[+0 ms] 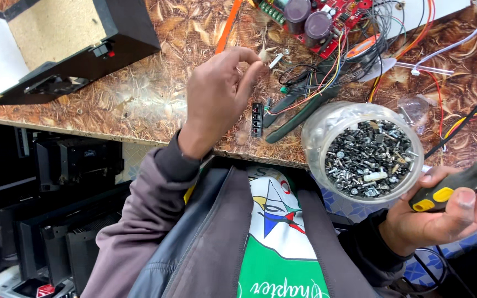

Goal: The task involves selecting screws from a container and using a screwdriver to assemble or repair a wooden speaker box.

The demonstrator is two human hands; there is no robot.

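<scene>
L hand (216, 99): pinching what looks like a small screw (274, 60) over the far bench | R hand (448, 212): gripping screwdriver (454, 187), steadying screw jar (362, 152) near right | I'd judge the screw light, hard, slippery; hold by head.

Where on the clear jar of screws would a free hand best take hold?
Grip the jar around its smooth round wall just below the open rim, coming from the bare side away from the right hand. The mouth is tilted and full of loose screws, so probably keep fingers outside it.
</scene>
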